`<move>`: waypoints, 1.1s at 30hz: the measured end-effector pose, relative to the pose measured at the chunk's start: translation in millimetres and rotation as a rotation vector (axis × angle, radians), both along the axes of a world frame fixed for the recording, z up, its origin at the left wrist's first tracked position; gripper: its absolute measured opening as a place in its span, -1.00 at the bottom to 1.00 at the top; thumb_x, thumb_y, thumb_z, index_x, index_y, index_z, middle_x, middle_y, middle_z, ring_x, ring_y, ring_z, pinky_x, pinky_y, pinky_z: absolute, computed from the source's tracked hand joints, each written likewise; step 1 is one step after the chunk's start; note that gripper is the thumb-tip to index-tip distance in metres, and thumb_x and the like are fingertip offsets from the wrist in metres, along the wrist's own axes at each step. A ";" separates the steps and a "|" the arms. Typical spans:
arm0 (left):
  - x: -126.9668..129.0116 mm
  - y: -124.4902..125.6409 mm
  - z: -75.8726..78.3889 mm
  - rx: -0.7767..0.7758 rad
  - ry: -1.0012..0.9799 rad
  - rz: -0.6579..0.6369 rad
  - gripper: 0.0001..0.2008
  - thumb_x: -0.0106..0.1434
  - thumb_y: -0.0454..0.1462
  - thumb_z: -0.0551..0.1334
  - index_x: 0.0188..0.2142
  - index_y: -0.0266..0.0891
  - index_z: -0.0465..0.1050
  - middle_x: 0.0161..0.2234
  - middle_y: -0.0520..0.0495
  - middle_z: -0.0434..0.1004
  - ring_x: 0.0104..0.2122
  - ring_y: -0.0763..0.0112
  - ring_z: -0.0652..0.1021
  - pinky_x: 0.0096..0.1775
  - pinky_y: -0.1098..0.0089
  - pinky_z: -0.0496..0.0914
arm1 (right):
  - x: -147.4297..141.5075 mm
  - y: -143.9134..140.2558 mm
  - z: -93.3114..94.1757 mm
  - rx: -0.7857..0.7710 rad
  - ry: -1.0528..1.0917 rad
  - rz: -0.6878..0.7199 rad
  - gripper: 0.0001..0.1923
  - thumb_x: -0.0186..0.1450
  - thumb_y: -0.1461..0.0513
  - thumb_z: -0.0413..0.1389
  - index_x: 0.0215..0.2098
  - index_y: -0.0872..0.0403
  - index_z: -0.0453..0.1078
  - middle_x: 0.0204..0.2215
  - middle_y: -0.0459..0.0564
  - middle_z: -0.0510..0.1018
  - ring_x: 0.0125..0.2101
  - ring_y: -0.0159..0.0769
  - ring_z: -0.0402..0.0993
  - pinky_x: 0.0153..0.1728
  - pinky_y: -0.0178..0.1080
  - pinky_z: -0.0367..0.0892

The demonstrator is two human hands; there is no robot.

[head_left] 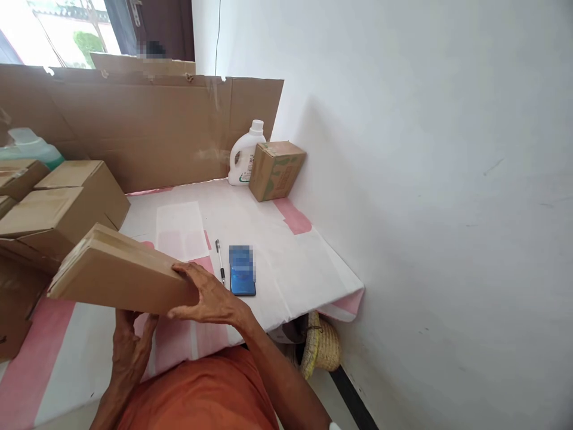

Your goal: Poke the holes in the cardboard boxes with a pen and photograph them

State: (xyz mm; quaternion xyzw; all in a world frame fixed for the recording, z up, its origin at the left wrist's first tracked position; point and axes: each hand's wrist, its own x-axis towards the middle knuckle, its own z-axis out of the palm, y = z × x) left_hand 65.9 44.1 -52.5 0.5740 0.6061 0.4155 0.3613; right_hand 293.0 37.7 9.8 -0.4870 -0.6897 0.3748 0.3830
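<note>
I hold a flat folded cardboard box (111, 272) above the near edge of the table (295, 269). My right hand (206, 295) grips its right end, thumb on top. My left hand (129, 346) supports it from beneath, mostly hidden under the cardboard. The box tilts up toward the left. A black pen (219, 260) and a blue phone (242, 279) lie on the table just right of my right hand.
Closed cardboard boxes (58, 206) are stacked at the left. A cardboard sheet (147, 125) stands along the back. A white jug (245, 154) and small printed box (275, 169) sit in the far corner by the wall. A straw hat (320, 349) lies on the floor below.
</note>
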 end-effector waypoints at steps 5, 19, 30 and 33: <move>29.2 9.9 6.4 0.298 0.111 -0.107 -0.41 0.30 0.16 0.34 0.10 -0.19 0.43 0.03 -0.25 0.56 -0.07 -0.02 0.66 -0.01 -0.07 0.62 | -5.1 3.5 4.4 0.021 -0.122 -0.308 -0.04 -0.02 0.03 0.60 0.24 0.12 0.37 0.16 0.26 0.56 0.18 0.20 0.52 0.26 0.26 0.41; 191.5 44.4 74.6 0.349 -0.037 -0.991 -0.49 0.55 -0.16 0.19 0.43 -0.07 0.32 0.31 -0.27 0.47 0.33 0.06 0.50 0.35 -0.01 0.44 | 204.4 30.1 -33.1 0.206 0.148 -1.510 -0.19 0.19 -0.15 0.31 0.21 0.12 0.25 0.18 0.37 0.53 0.17 0.19 0.49 0.22 0.15 0.42; 132.3 35.0 12.9 -0.136 -0.094 -0.694 -0.60 0.50 0.10 0.22 0.17 0.07 0.60 0.12 -0.18 0.62 0.02 0.06 0.66 0.06 0.05 0.59 | 268.3 158.6 -106.8 0.116 -0.015 -1.644 -0.35 0.45 0.05 0.32 0.39 0.12 0.32 0.38 0.30 0.37 0.35 0.22 0.34 0.34 0.32 0.31; 157.6 65.2 33.1 -0.067 -0.095 -0.763 -0.55 0.51 0.08 0.20 0.26 0.03 0.53 0.15 -0.22 0.60 0.08 0.04 0.65 0.08 0.02 0.58 | 269.2 172.5 -114.0 0.117 -0.038 -1.612 -0.50 0.51 0.07 0.27 0.34 0.03 0.41 0.35 0.14 0.45 0.26 0.07 0.49 0.24 0.24 0.46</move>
